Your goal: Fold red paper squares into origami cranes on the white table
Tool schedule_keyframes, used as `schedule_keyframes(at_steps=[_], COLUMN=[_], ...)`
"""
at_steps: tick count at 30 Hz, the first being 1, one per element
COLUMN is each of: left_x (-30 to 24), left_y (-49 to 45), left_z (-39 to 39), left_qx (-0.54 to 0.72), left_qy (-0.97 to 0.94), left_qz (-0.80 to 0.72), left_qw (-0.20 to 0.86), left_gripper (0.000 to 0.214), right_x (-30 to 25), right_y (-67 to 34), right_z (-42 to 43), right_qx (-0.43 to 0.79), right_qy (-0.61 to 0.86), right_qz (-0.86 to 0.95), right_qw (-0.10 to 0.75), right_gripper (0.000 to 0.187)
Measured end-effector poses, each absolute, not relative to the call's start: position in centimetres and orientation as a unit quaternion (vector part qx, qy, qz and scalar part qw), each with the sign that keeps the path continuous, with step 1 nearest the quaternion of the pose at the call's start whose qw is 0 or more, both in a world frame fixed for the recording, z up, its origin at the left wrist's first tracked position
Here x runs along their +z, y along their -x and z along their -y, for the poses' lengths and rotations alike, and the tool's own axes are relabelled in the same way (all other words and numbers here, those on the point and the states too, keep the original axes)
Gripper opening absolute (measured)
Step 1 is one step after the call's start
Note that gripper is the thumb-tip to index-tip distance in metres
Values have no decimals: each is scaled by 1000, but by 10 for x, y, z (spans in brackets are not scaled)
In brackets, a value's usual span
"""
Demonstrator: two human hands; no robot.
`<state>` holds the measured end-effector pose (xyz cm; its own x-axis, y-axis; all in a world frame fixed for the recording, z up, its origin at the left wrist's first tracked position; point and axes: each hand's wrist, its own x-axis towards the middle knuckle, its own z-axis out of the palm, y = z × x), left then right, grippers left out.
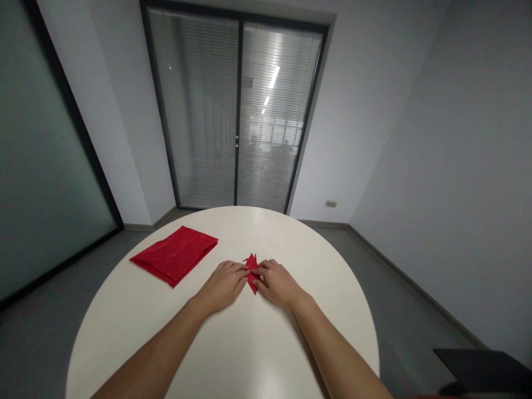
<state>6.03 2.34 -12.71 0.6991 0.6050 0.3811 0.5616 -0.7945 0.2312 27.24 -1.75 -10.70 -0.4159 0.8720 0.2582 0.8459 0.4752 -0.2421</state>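
A small folded piece of red paper [252, 284], with pointed tips at its top and bottom, is at the middle of the round white table. My left hand [226, 281] grips its left edge, fingers bent and pressed together. From the other side my right hand [277, 280] pinches the paper between thumb and fingers. The fingertips of both hands nearly meet over its middle and cover part of the folds. Farther left lies a larger folded red sheet [177, 252], apart from both hands.
The round white table [137, 332] has its curved edge all around the work. Beyond it stand glass panels with blinds [199, 122] in dark frames. A black chair part [486, 368] shows at the lower right. A wall socket [331, 204] sits low on the far wall.
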Motion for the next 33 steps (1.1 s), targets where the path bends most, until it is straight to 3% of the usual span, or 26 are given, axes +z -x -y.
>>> schedule_keyframes(at_steps=[15,33], left_x=[-128,-150], left_y=[-72,-84], left_z=[-19,-31], left_qx=[241,303], left_qy=[-883,-819], left_qz=[-401,-482], left_qw=[19,67], left_gripper=[25,12], right_x=[-126,-138], right_y=[-284,-281], right_z=[5,-2], right_qx=[94,112], right_qy=[552,520], right_qz=[781,785], right_qw=[277,319], right_gripper=[15,15])
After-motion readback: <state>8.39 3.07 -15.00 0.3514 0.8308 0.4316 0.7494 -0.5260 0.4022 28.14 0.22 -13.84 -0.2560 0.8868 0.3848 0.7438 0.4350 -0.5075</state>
